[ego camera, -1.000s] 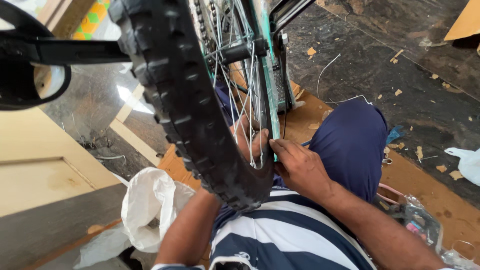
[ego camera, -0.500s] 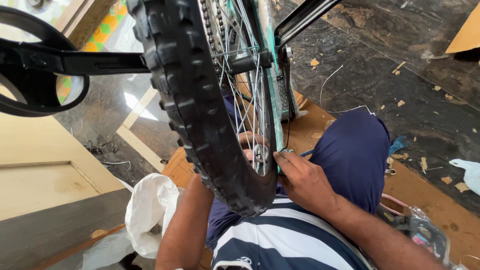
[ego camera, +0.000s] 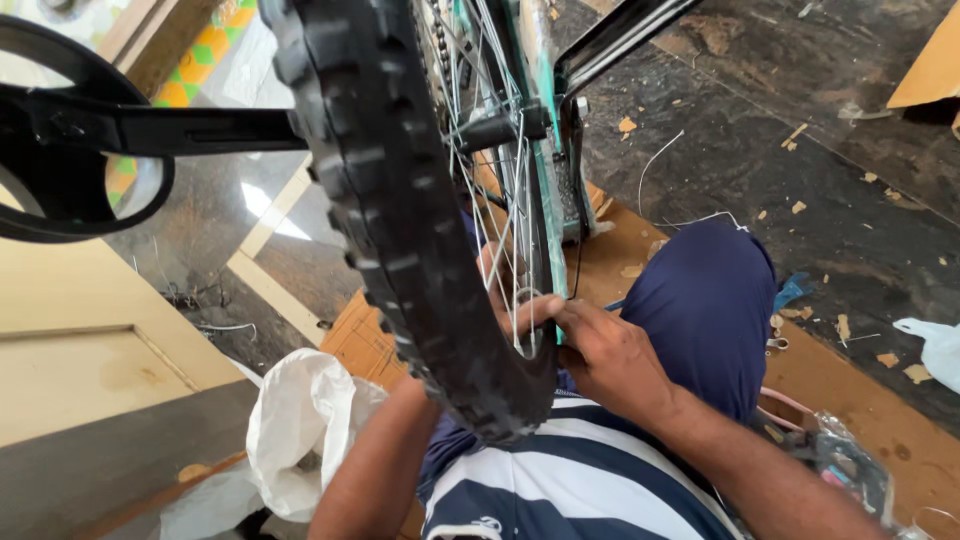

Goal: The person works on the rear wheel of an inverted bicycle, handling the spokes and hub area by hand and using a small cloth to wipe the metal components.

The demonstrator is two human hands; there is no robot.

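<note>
A bicycle wheel with a knobby black tyre [ego camera: 400,210], silver spokes and a teal rim [ego camera: 545,230] stands upright right in front of me, above my lap. My right hand [ego camera: 610,355] presses its fingertips against the rim near the bottom of the wheel, pinching at a spoke end. My left hand [ego camera: 498,275] reaches from behind the tyre; only some fingers show through the spokes, touching the rim. Its forearm [ego camera: 375,470] runs under the tyre. Whether either hand holds a small tool is hidden.
A black training wheel on a bracket [ego camera: 70,130] sticks out at the left. A white plastic sack [ego camera: 300,420] lies by my left arm. Cardboard [ego camera: 850,400] covers the dark floor, with scraps and a clear plastic bag [ego camera: 850,470] at the right.
The view has swung right and closer, so the tyre sits more central. My right hand has shifted slightly along the rim; both hands stay at the bottom of the wheel.
</note>
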